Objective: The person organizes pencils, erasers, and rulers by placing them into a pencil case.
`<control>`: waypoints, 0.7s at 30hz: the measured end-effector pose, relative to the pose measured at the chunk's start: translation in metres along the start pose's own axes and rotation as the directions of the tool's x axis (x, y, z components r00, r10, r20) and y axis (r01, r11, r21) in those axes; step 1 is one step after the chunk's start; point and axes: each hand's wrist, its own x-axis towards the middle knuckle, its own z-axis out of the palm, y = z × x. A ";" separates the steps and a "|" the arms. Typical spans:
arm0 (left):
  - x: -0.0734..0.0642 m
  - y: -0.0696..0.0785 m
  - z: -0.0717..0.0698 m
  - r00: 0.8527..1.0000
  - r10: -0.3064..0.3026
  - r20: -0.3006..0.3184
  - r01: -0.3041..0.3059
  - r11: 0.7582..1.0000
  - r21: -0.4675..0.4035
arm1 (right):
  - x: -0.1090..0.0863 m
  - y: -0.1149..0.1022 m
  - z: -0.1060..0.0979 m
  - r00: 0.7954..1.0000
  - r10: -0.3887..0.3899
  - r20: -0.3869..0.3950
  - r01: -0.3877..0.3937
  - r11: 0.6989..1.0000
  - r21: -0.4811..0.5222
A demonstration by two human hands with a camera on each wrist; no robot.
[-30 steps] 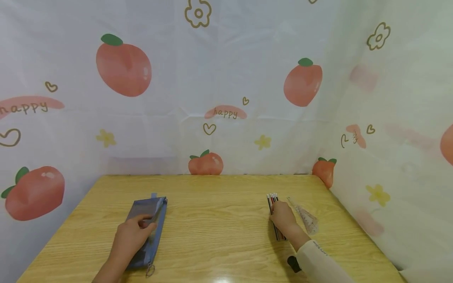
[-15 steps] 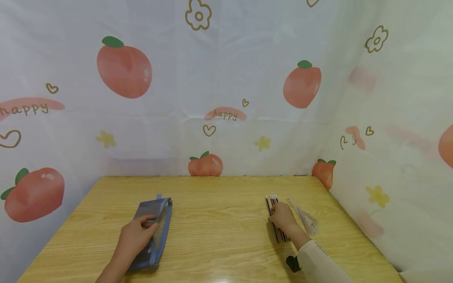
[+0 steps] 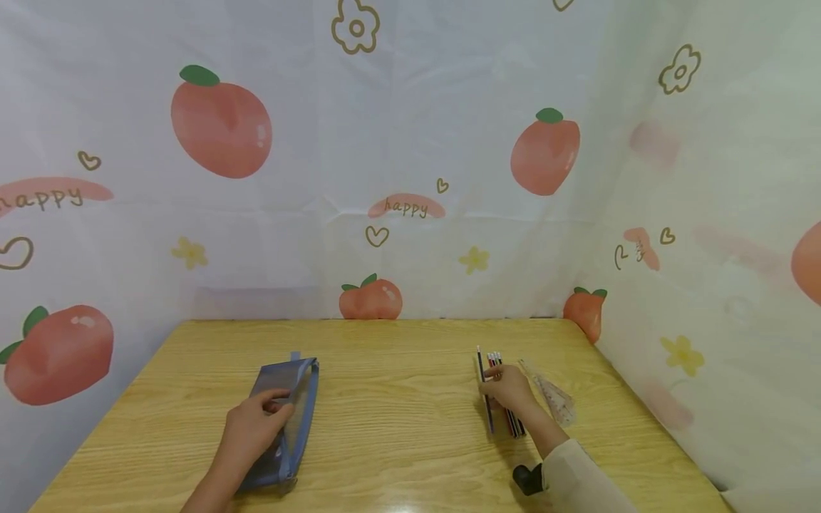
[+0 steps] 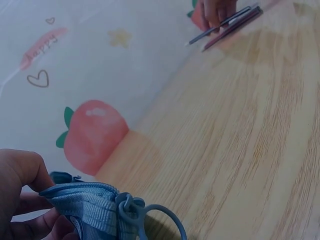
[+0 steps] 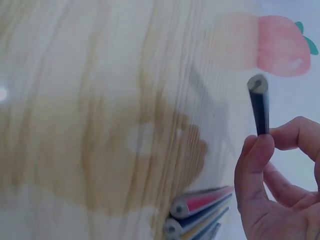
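- Pinching one pencil (image 3: 489, 415) near its middle, my right hand (image 3: 509, 392) holds it above the counter (image 3: 391, 427); slack fingertips could let it swivel or drop.
- Other pencils (image 3: 515, 426) lie just beside; a brush of my knuckles could roll them toward the rulers (image 3: 556, 400).
- My left hand (image 3: 252, 429) grips the edge of the pouch (image 3: 276, 375); should that hold slacken, its mouth could sag.
- The pouch's mouth looks parted; its contents I cannot tell.
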 end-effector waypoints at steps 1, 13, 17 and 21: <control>0.000 0.001 0.001 1.000 0.002 -0.006 -0.002 1.000 -0.001 | -0.001 -0.001 0.000 1.000 0.021 0.015 -0.021 0.999 0.029; -0.002 0.011 0.010 1.000 0.009 -0.010 -0.010 0.999 -0.053 | -0.008 0.000 0.004 0.979 0.129 0.156 -0.175 0.929 0.326; -0.003 0.015 0.016 1.000 -0.003 -0.009 0.002 0.995 -0.100 | -0.012 0.000 0.007 0.973 0.104 0.206 -0.179 0.904 0.388; -0.004 0.020 0.022 1.000 -0.005 -0.017 0.003 0.992 -0.127 | -0.014 -0.001 0.013 0.966 0.075 0.248 -0.174 0.897 0.407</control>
